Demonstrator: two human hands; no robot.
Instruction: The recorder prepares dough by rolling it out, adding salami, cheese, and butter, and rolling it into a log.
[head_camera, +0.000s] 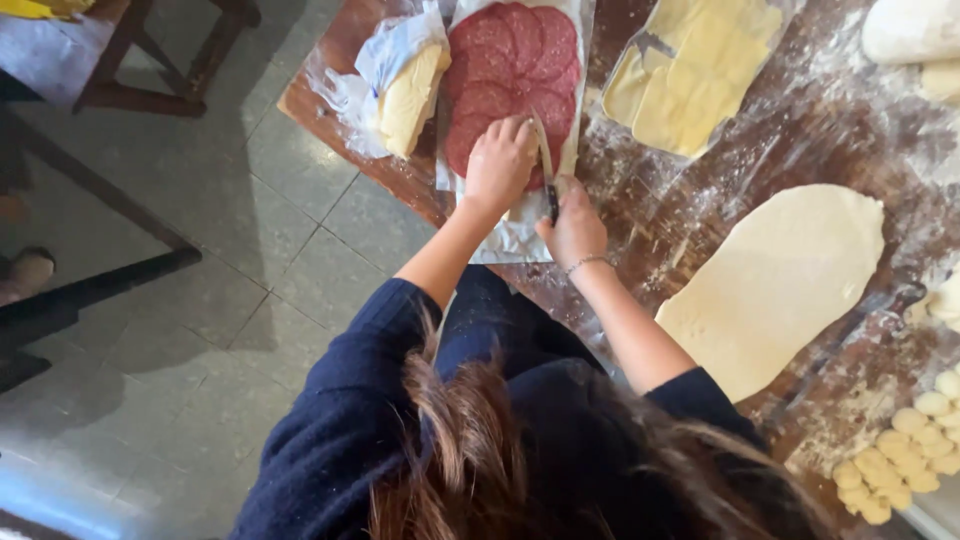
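Salami slices pressed and cut on white paper

Salami slices (510, 60), roughly eight round red discs, are overlapped on white paper (510, 240) on a floured wooden table (700, 210). Left hand (500, 160) is pressed flat on them, fingers together. Right hand (572, 225) is clamped around one knife (545, 160). One oval dough sheet (775, 285) is seen nearby; grey tiled floor (200, 300) is seen below.

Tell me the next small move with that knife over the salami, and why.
Probably draw the knife down through the salami slices: the right hand grips its handle with the blade resting on them, and the left hand presses them flat on the white paper.
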